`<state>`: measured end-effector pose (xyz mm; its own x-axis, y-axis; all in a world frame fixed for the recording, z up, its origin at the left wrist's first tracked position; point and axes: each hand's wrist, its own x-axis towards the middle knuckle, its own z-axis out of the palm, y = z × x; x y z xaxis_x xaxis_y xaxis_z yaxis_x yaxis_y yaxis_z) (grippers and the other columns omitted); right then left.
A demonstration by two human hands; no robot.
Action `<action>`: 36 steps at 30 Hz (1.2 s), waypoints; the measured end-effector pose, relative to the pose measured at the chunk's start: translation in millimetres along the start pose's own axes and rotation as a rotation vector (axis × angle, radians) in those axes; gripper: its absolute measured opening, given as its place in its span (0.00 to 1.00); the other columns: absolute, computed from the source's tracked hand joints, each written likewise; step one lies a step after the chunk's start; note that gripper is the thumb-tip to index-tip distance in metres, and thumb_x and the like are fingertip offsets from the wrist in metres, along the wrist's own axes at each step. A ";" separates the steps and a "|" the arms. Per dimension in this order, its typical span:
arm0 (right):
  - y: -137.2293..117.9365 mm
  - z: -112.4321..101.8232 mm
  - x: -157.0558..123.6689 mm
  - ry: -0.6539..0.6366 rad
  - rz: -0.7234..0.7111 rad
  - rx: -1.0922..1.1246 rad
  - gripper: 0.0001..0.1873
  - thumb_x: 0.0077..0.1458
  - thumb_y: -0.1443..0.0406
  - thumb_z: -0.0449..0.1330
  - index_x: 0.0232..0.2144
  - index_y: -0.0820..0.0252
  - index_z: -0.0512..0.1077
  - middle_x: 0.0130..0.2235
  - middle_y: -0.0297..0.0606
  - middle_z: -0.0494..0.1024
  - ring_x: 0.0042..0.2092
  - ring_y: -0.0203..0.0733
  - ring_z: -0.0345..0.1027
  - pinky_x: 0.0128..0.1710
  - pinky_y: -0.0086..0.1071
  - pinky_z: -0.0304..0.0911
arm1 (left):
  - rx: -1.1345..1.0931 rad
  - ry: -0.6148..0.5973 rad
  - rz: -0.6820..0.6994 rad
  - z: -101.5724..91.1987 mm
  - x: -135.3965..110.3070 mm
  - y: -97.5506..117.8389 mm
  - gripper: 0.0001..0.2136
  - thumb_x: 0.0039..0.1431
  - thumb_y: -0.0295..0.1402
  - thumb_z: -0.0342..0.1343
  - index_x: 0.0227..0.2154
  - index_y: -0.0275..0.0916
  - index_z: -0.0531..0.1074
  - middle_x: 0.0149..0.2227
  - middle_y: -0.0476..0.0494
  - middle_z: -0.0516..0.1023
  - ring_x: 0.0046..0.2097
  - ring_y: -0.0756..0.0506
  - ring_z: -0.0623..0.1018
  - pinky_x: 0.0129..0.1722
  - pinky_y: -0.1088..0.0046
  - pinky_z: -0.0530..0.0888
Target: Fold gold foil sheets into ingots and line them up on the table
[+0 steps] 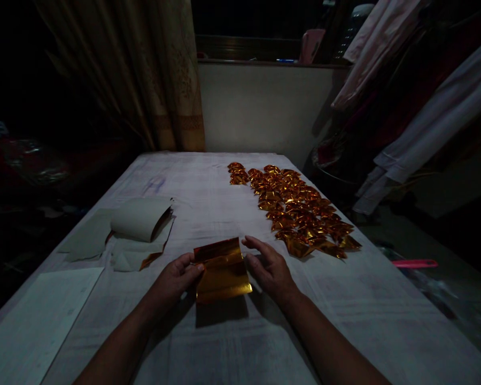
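Observation:
A sheet of gold foil paper [222, 275] is held a little above the cloth, its far and near edges bent. My left hand [184, 272] pinches its left edge, thumb on top. Beside the right edge is my right hand [266, 264], thumb and forefinger apart; it looks separate from the sheet, and its other fingers are partly hidden. Many folded gold foil pieces [292, 203] lie in rows on the right side of the table. To the left rest grey-backed foil sheets [140, 219], one curled over.
A pale cloth covers the table [200, 198]. At the near left lies a flat white sheet [44, 321]. Clothes [436, 117] hang at the right, over a pink handle [414, 263]. A curtain [156, 75] hangs behind, near a pink jug [311, 45] on the sill.

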<state>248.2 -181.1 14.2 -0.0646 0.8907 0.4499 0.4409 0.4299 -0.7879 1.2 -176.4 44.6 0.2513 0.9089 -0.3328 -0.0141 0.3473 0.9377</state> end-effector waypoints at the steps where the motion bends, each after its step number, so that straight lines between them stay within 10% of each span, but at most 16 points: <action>1: -0.1 0.3 -0.2 -0.003 0.001 0.003 0.20 0.64 0.59 0.57 0.57 0.51 0.72 0.50 0.43 0.81 0.50 0.48 0.76 0.51 0.45 0.72 | 0.005 0.004 -0.004 -0.4 0.3 -0.5 0.26 0.40 0.50 0.72 0.39 0.37 0.77 0.29 0.46 0.80 0.26 0.51 0.72 0.26 0.76 0.66; 10: 0.0 1.5 -1.6 -0.021 0.038 0.057 0.22 0.63 0.58 0.58 0.58 0.52 0.70 0.50 0.43 0.81 0.50 0.47 0.76 0.45 0.40 0.75 | 0.074 0.043 0.024 -2.4 2.4 -1.7 0.21 0.40 0.48 0.71 0.30 0.38 0.76 0.28 0.45 0.79 0.29 0.48 0.74 0.26 0.76 0.68; 23: 2.9 -0.5 -0.1 0.019 0.077 0.107 0.20 0.65 0.53 0.56 0.54 0.51 0.75 0.48 0.43 0.82 0.50 0.49 0.77 0.47 0.43 0.75 | 0.366 0.106 0.222 -15.4 7.5 -3.9 0.24 0.53 0.53 0.62 0.44 0.39 0.81 0.45 0.36 0.83 0.46 0.37 0.80 0.45 0.62 0.75; 29: 10.2 3.6 3.6 -0.002 -0.012 0.086 0.15 0.63 0.63 0.57 0.51 0.49 0.77 0.48 0.41 0.81 0.50 0.48 0.76 0.50 0.45 0.73 | 0.680 -0.250 0.231 -17.1 16.5 23.3 0.36 0.62 0.48 0.54 0.70 0.42 0.53 0.36 0.49 0.76 0.35 0.47 0.74 0.38 0.71 0.72; 36: 7.9 -0.7 3.7 -0.139 -0.345 -0.167 0.25 0.56 0.72 0.57 0.55 0.49 0.73 0.63 0.43 0.69 0.62 0.49 0.62 0.58 0.49 0.63 | 0.744 -0.632 0.223 -1.3 42.1 48.2 0.39 0.64 0.45 0.55 0.72 0.45 0.42 0.33 0.52 0.71 0.33 0.49 0.69 0.34 0.75 0.67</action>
<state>252.0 -174.5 9.9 -0.3497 0.7150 0.6053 0.5111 0.6871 -0.5164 9.8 -121.1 75.7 0.7881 0.5711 -0.2297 0.4311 -0.2457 0.8682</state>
